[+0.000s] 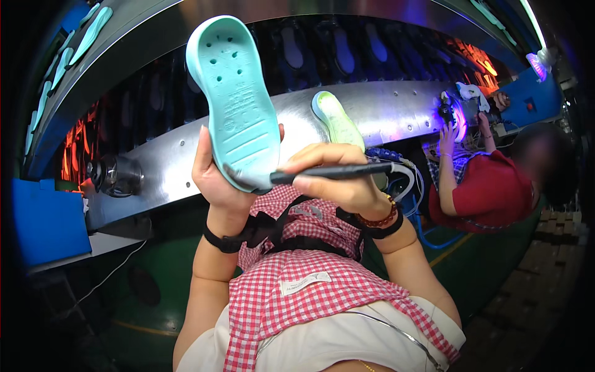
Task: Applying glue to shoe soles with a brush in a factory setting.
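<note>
My left hand (224,193) grips a turquoise shoe sole (243,118) from beneath, around its lower end. The sole is tilted up with its inner face toward me, showing several small holes at the top and ridges lower down. My right hand (347,189) is closed around a slim black-handled brush (334,173), held nearly level. Its pale, blurred tip touches or nearly touches the lower end of the sole. A whitish tube curves away from the handle's far end. Beyond my right hand, a pale green sole (338,119) lies on the metal bench (164,155).
Behind the bench, several soles sit in a dark conveyor (297,53). More turquoise soles rest on the upper shelf (133,40). A blue box (49,217) and a glass jar (123,177) stand at left. At right, a co-worker in red (489,192) works beside a purple light.
</note>
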The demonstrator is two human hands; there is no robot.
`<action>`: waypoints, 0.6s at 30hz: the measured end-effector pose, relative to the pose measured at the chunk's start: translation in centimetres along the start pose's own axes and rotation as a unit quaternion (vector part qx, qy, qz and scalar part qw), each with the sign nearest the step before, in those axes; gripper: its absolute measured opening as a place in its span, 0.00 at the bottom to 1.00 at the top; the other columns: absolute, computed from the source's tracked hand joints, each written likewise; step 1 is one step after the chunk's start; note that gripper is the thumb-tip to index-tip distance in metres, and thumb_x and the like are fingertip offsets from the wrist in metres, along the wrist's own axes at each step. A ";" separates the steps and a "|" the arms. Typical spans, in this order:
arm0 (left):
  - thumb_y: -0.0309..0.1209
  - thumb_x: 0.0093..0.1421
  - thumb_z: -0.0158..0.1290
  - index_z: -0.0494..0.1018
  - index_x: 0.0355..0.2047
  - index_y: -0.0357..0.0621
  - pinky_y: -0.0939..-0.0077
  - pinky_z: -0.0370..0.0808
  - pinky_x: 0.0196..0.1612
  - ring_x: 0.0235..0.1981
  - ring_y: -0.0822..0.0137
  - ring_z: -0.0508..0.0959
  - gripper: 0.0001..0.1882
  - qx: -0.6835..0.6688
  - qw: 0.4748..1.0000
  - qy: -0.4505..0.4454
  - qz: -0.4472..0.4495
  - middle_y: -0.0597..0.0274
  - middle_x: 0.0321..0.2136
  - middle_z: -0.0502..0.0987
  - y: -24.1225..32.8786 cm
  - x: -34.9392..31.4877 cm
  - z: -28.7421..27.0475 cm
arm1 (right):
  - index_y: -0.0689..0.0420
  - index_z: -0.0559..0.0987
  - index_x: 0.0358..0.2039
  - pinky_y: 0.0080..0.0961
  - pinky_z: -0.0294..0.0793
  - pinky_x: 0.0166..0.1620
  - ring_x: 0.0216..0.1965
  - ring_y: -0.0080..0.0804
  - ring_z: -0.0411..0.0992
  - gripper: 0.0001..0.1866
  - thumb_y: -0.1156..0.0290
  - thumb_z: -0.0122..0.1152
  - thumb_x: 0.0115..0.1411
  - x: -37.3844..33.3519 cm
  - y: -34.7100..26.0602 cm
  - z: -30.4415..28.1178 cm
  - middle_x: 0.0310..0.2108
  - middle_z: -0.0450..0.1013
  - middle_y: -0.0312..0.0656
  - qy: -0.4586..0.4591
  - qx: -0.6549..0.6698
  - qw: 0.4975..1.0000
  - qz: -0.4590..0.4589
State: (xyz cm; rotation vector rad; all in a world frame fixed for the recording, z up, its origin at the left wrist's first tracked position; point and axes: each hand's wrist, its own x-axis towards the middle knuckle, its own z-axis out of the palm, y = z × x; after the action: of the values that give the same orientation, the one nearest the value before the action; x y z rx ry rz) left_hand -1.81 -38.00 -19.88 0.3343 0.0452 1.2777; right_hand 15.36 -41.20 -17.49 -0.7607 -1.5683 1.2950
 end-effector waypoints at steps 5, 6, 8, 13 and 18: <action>0.46 0.60 0.32 0.58 0.54 0.42 0.45 0.58 0.53 0.49 0.48 0.67 0.27 0.054 0.998 -0.012 -0.003 0.49 0.50 0.65 0.5 0.1 -0.1 | 0.64 0.77 0.33 0.16 0.70 0.31 0.28 0.20 0.71 0.10 0.79 0.59 0.48 1.0 -0.1 -1.6 0.28 0.74 0.40 0.040 0.043 0.998 0.026; 0.46 0.60 0.33 0.59 0.53 0.41 0.46 0.59 0.53 0.48 0.48 0.68 0.27 0.087 0.996 0.004 0.000 0.48 0.49 0.65 0.7 0.1 -0.2 | 0.64 0.77 0.32 0.15 0.70 0.30 0.28 0.20 0.71 0.09 0.80 0.59 0.48 1.4 0.1 -2.0 0.27 0.75 0.40 0.025 -0.027 0.999 -0.004; 0.46 0.60 0.33 0.59 0.53 0.40 0.47 0.61 0.52 0.47 0.48 0.69 0.27 0.074 0.997 0.003 -0.009 0.47 0.48 0.66 1.0 0.3 -0.4 | 0.64 0.77 0.32 0.16 0.70 0.30 0.27 0.22 0.71 0.09 0.79 0.60 0.47 1.9 0.3 -2.5 0.26 0.75 0.41 -0.087 -0.057 0.993 -0.052; 0.46 0.60 0.35 0.60 0.52 0.39 0.49 0.64 0.50 0.45 0.48 0.70 0.27 0.132 0.991 0.003 -0.014 0.47 0.47 0.67 1.8 0.6 -0.6 | 0.63 0.78 0.29 0.19 0.71 0.32 0.28 0.26 0.73 0.08 0.77 0.61 0.45 1.7 0.8 -2.1 0.28 0.75 0.43 -0.029 -0.067 0.995 -0.072; 0.45 0.60 0.34 0.62 0.50 0.38 0.47 0.64 0.50 0.44 0.46 0.71 0.26 0.081 0.994 0.033 -0.071 0.46 0.46 0.68 2.5 0.9 -0.7 | 0.61 0.78 0.29 0.22 0.70 0.36 0.31 0.31 0.73 0.09 0.77 0.62 0.44 0.7 -0.2 -1.9 0.27 0.75 0.43 -0.163 -0.081 0.973 -0.141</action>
State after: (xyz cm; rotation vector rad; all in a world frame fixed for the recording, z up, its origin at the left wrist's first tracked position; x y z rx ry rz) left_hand -4.02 -36.37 -19.71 0.4207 0.2256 1.1458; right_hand 16.91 -39.85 -17.08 -0.4139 -1.9847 1.1287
